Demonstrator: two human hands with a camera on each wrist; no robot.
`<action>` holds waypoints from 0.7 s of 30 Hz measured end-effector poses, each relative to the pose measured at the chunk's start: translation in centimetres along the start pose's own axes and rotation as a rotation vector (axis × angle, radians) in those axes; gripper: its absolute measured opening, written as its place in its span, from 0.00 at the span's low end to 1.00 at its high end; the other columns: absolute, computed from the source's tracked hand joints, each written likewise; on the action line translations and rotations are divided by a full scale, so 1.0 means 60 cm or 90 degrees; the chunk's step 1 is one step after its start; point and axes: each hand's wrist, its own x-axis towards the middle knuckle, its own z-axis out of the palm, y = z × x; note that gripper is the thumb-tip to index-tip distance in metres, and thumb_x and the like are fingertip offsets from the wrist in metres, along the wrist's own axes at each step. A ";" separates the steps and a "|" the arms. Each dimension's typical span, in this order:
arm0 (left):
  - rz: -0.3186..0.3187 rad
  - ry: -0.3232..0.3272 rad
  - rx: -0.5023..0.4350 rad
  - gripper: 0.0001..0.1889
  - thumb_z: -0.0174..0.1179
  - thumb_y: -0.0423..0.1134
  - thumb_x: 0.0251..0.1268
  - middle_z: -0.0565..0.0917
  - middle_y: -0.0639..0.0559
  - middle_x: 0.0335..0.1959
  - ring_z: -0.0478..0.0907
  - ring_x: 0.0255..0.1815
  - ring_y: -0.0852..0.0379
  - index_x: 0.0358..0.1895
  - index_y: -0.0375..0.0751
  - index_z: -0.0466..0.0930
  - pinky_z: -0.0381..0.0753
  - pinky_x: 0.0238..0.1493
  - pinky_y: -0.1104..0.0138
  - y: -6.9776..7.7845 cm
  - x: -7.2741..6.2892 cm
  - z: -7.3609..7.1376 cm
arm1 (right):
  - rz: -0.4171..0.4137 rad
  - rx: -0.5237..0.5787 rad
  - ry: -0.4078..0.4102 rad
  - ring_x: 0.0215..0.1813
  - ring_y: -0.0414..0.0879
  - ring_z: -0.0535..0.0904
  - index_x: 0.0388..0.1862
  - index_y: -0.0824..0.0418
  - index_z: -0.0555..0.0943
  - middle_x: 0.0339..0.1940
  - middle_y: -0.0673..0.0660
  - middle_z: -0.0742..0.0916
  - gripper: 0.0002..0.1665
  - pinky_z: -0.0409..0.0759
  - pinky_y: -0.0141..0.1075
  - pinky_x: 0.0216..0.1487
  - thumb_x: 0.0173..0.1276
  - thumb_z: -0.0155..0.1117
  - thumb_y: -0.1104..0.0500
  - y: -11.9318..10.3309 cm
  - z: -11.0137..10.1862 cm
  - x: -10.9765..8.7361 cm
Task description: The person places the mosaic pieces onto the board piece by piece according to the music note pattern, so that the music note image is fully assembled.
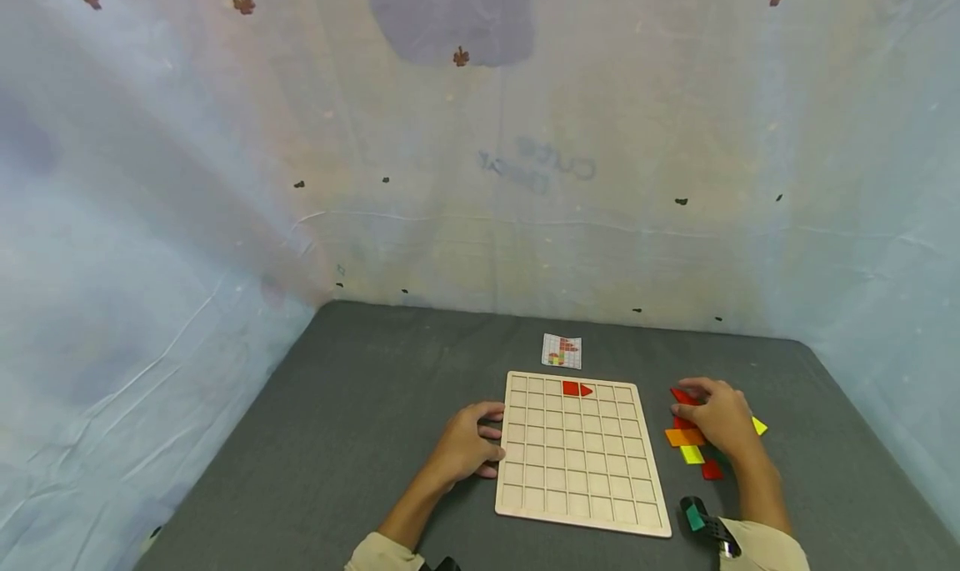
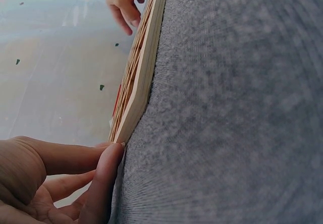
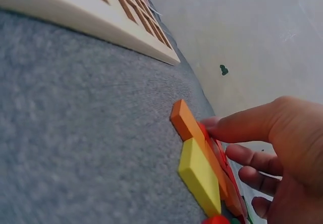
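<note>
Head view, our left hand point(image 1: 467, 444), fingers apart, touching left edge of board point(image 1: 573, 463), our right hand point(image 1: 722, 417) (clamped? we can't tell) at red tile point(image 1: 684, 397), toward tabletop's point(image 1: 390, 388) right edge

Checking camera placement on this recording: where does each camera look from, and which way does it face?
Head: worn on the head, looking forward and down at the gridded wooden board; left hand, right hand and forearms show.
Left wrist: on that wrist, looking along the board's edge; left hand near, right hand beyond.
Right wrist: on that wrist, looking across the orange tile and yellow tile, board at upper left; only the right hand shows.
Shared: both wrist views show the board and right hand.
</note>
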 end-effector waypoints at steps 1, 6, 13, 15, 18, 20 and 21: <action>0.000 0.001 0.001 0.36 0.70 0.17 0.56 0.80 0.40 0.63 0.84 0.52 0.47 0.71 0.34 0.77 0.91 0.26 0.60 0.000 0.000 0.000 | 0.004 -0.002 -0.002 0.58 0.73 0.72 0.64 0.72 0.80 0.59 0.78 0.82 0.30 0.68 0.67 0.57 0.69 0.73 0.57 0.001 0.000 0.000; -0.002 0.004 0.000 0.36 0.70 0.17 0.55 0.81 0.41 0.62 0.85 0.51 0.48 0.71 0.34 0.77 0.91 0.26 0.60 0.000 -0.002 0.001 | 0.031 -0.012 -0.018 0.55 0.72 0.71 0.65 0.72 0.80 0.60 0.79 0.82 0.31 0.71 0.66 0.53 0.69 0.74 0.55 0.008 -0.004 0.002; 0.001 0.001 -0.002 0.36 0.70 0.16 0.55 0.80 0.40 0.62 0.85 0.51 0.48 0.71 0.34 0.77 0.91 0.25 0.59 -0.001 -0.001 0.001 | 0.040 0.010 -0.033 0.57 0.71 0.75 0.65 0.72 0.79 0.57 0.76 0.83 0.29 0.76 0.67 0.56 0.68 0.71 0.60 0.012 -0.008 0.003; 0.001 0.000 0.000 0.36 0.70 0.17 0.55 0.80 0.40 0.62 0.85 0.51 0.48 0.71 0.34 0.77 0.91 0.26 0.59 -0.001 -0.001 0.001 | 0.036 0.017 -0.033 0.55 0.70 0.77 0.64 0.73 0.80 0.56 0.75 0.84 0.28 0.77 0.66 0.56 0.68 0.71 0.61 0.011 -0.009 0.003; 0.002 -0.001 0.000 0.36 0.70 0.17 0.56 0.80 0.40 0.62 0.85 0.51 0.48 0.71 0.34 0.77 0.91 0.26 0.60 -0.001 -0.002 0.001 | 0.042 0.008 -0.030 0.57 0.71 0.76 0.64 0.73 0.80 0.57 0.76 0.83 0.28 0.74 0.68 0.58 0.69 0.71 0.61 0.011 -0.010 0.002; 0.007 -0.003 -0.004 0.36 0.70 0.17 0.55 0.80 0.40 0.62 0.85 0.51 0.48 0.71 0.33 0.77 0.91 0.26 0.60 0.000 -0.003 0.000 | 0.060 -0.001 -0.029 0.59 0.73 0.73 0.62 0.73 0.81 0.58 0.77 0.82 0.27 0.69 0.70 0.59 0.69 0.71 0.59 0.010 -0.011 0.001; 0.010 -0.004 -0.006 0.36 0.70 0.17 0.55 0.80 0.39 0.62 0.85 0.51 0.48 0.71 0.33 0.76 0.91 0.26 0.60 0.000 -0.003 -0.001 | 0.071 -0.004 -0.029 0.59 0.74 0.71 0.61 0.73 0.81 0.59 0.78 0.82 0.26 0.68 0.70 0.58 0.70 0.71 0.58 0.009 -0.012 0.001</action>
